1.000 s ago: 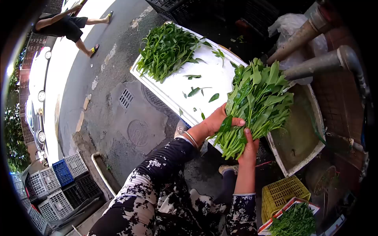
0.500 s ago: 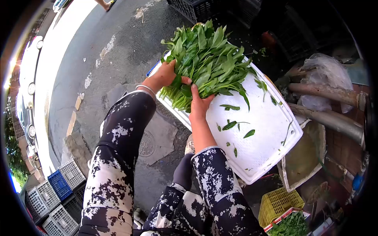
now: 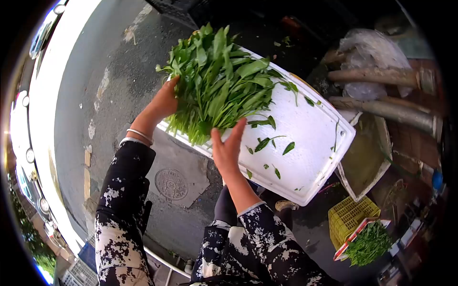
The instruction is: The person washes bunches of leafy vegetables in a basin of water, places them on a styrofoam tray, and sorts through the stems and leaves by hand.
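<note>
A large heap of leafy green stems (image 3: 219,81) lies on the left end of a white foam lid (image 3: 305,148), stem ends toward me. My left hand (image 3: 164,99) rests against the heap's left side, its fingertips partly hidden by leaves. At the near right edge of the stems is my right hand (image 3: 229,148), thumb and fingers spread, with nothing held between them. Several loose leaves (image 3: 288,148) are scattered on the lid's bare white surface to the right of the heap.
Right of the lid stand a basin of murky water (image 3: 365,152), pipes (image 3: 381,77) and a clear plastic bag (image 3: 374,52). A yellow crate (image 3: 350,214) and a box of greens (image 3: 369,243) are at lower right. A manhole cover (image 3: 171,184) lies below left.
The bunch from both hands has come down over the greens at the lid's left end. My right hand has opened and drawn slightly off the stems. The view has shifted.
</note>
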`<control>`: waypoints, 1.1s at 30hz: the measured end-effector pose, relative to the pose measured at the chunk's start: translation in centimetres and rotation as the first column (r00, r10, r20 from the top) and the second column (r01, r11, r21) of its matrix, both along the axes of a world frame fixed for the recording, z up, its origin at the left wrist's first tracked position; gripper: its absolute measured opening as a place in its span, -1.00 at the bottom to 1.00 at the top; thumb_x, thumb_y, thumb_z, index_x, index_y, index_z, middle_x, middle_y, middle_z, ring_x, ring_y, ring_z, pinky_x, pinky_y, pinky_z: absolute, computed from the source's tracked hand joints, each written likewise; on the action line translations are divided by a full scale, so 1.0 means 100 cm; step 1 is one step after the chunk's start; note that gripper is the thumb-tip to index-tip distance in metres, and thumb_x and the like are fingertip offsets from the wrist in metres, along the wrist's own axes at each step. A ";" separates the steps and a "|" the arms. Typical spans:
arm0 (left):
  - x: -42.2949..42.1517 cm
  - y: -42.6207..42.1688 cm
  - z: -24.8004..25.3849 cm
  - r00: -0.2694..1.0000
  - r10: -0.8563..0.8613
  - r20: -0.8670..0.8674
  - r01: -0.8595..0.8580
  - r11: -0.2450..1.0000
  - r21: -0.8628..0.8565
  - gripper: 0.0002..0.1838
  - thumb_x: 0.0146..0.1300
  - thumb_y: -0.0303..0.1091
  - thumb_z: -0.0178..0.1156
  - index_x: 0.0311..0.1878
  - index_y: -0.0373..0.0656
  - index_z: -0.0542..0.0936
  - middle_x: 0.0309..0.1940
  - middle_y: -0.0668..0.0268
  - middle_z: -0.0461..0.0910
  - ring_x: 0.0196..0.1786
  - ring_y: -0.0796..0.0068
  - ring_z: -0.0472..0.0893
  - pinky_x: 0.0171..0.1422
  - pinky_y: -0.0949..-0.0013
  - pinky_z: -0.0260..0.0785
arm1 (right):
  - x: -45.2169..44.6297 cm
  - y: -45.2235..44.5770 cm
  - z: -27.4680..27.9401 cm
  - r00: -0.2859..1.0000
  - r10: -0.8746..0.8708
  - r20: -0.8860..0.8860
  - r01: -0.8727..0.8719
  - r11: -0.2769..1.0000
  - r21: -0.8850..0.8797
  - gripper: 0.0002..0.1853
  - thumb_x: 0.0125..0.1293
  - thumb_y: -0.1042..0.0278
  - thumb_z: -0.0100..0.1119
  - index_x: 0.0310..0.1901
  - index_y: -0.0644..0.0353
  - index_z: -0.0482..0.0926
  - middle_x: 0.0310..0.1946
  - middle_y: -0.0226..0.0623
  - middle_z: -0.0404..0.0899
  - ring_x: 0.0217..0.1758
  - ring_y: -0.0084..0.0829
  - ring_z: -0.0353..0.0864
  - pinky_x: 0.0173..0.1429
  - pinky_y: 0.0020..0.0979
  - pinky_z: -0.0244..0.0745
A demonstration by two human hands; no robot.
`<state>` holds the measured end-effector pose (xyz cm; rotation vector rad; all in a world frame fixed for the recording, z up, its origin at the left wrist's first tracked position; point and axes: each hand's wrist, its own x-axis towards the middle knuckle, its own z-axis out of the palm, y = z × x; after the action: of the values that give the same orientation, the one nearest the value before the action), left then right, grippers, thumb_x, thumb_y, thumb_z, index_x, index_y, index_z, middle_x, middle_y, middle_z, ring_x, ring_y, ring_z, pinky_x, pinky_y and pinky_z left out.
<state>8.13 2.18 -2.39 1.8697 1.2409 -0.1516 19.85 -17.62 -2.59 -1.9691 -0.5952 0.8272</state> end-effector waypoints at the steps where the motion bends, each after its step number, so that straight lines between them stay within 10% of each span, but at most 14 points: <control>1: 0.001 -0.003 -0.010 0.998 -0.034 0.049 0.034 0.999 0.004 -0.01 -0.17 -0.29 0.42 0.32 -0.22 0.05 0.17 -0.01 0.25 0.23 0.16 0.27 0.27 0.25 0.14 | 0.003 0.012 0.003 0.987 0.121 -0.104 -0.125 0.992 -0.028 -0.16 0.19 0.22 0.04 0.29 0.46 -0.25 0.35 0.14 -0.39 0.42 -0.01 -0.25 0.42 -0.29 -0.19; 9: -0.029 0.013 -0.019 0.918 -0.390 -0.076 0.387 0.835 0.391 -0.08 -0.01 -0.40 0.30 0.35 -0.17 -0.05 0.29 -0.03 0.07 0.34 0.07 0.08 0.36 0.20 -0.03 | 0.052 -0.037 0.040 0.954 0.118 -0.275 -0.166 0.973 -0.158 -0.39 0.24 0.14 -0.07 0.24 0.30 0.10 0.36 0.01 -0.22 0.33 -0.09 0.09 0.25 -0.15 0.17; 13: -0.027 -0.007 0.023 0.741 -0.045 -0.670 0.367 0.863 0.347 -0.29 0.11 -0.55 -0.05 0.33 -0.32 -0.10 0.26 -0.13 0.09 0.28 -0.01 0.17 0.30 0.17 0.09 | 0.125 -0.164 0.047 0.893 -0.080 -0.443 -0.003 0.983 -0.183 -0.51 0.18 0.21 0.01 0.09 0.36 0.34 0.04 0.06 0.41 0.10 -0.11 0.41 0.18 -0.27 0.28; 15: -0.030 -0.019 0.040 0.682 -0.111 -0.722 0.500 0.792 0.350 -0.57 0.01 -0.53 -0.05 0.02 -0.41 0.26 -0.13 -0.23 0.43 -0.03 -0.23 0.42 0.05 0.01 0.28 | 0.151 -0.244 0.033 0.872 -0.272 -0.407 0.222 0.961 -0.166 -0.54 0.17 0.21 0.01 0.03 0.39 0.40 -0.03 0.07 0.46 0.07 -0.15 0.45 0.17 -0.28 0.30; 17: -0.005 -0.039 0.062 0.561 -0.496 -0.663 0.819 0.453 0.353 -0.74 -0.07 -0.47 0.07 -0.26 -0.34 0.38 -0.42 -0.05 0.52 -0.37 -0.07 0.54 -0.30 -0.01 0.40 | 0.177 -0.336 0.020 0.787 -0.480 -0.388 0.432 0.877 -0.210 -0.62 0.18 0.32 0.03 -0.02 0.40 0.43 -0.13 -0.02 0.53 -0.07 -0.27 0.56 0.01 -0.39 0.43; 21: 0.100 -0.178 0.106 0.529 -0.391 -0.754 0.578 0.816 -0.018 -0.78 -0.15 -0.44 0.14 -0.38 -0.30 0.41 -0.61 0.15 0.45 -0.60 0.19 0.47 -0.60 0.08 0.34 | 0.184 -0.537 -0.016 0.728 -0.678 0.099 0.645 0.629 -0.434 -0.68 0.15 0.26 0.07 -0.10 0.23 0.50 -0.20 -0.16 0.57 -0.14 -0.31 0.57 -0.01 -0.41 0.44; 25: 0.193 -0.342 0.076 0.760 -0.380 -0.527 0.289 0.924 -0.249 -0.50 -0.06 -0.32 0.18 -0.01 -0.32 0.39 -0.52 0.30 0.45 -0.55 0.51 0.45 -0.65 0.36 0.39 | 0.179 -0.698 0.015 0.448 -0.894 -0.027 0.702 0.370 -0.609 -0.70 0.12 0.26 0.09 -0.11 0.18 0.52 -0.25 -0.18 0.59 -0.11 -0.28 0.56 0.00 -0.41 0.41; 27: 0.263 -0.463 0.066 0.768 -0.525 -0.366 0.392 0.838 -0.379 -0.53 -0.03 -0.32 0.14 0.00 -0.30 0.41 -0.48 0.30 0.48 -0.52 0.52 0.47 -0.58 0.40 0.39 | 0.163 -0.769 0.004 0.503 -0.861 0.073 0.707 0.361 -0.608 -0.74 0.11 0.26 0.11 -0.19 0.20 0.55 -0.27 -0.19 0.60 -0.14 -0.25 0.57 -0.07 -0.39 0.44; 29: 0.338 -0.596 0.061 0.723 -0.672 -0.159 0.526 0.685 -0.504 -0.55 0.00 -0.32 0.11 0.01 -0.28 0.43 -0.44 0.29 0.52 -0.49 0.53 0.48 -0.50 0.43 0.38 | 0.169 -0.824 0.023 0.371 -0.909 0.192 0.835 0.235 -0.498 -0.76 0.11 0.24 0.15 -0.30 0.24 0.57 -0.39 -0.25 0.61 -0.29 -0.35 0.60 -0.19 -0.41 0.46; 31: 0.398 -0.713 0.069 0.639 -0.769 0.010 0.641 0.525 -0.559 -0.57 0.04 -0.32 0.07 0.02 -0.25 0.46 -0.40 0.29 0.55 -0.46 0.53 0.50 -0.43 0.46 0.38 | 0.209 -0.897 0.043 0.055 -0.994 -0.091 0.945 0.081 -0.317 -0.76 0.11 0.23 0.18 -0.38 0.27 0.56 -0.53 -0.27 0.58 -0.46 -0.50 0.55 -0.30 -0.44 0.46; 33: 0.435 -0.779 0.019 0.396 -0.912 0.107 0.829 0.305 -0.468 -0.61 0.06 -0.27 0.15 -0.01 -0.16 0.48 -0.36 0.33 0.56 -0.40 0.58 0.50 -0.36 0.47 0.37 | 0.253 -0.931 0.064 0.106 -0.994 0.013 0.960 0.099 -0.262 -0.76 0.13 0.20 0.17 -0.40 0.24 0.57 -0.60 -0.29 0.54 -0.54 -0.61 0.48 -0.38 -0.44 0.43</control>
<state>51.63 -75.76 -0.50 1.9024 0.0434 -1.1536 45.18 -110.72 3.82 -1.8534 1.0251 0.1002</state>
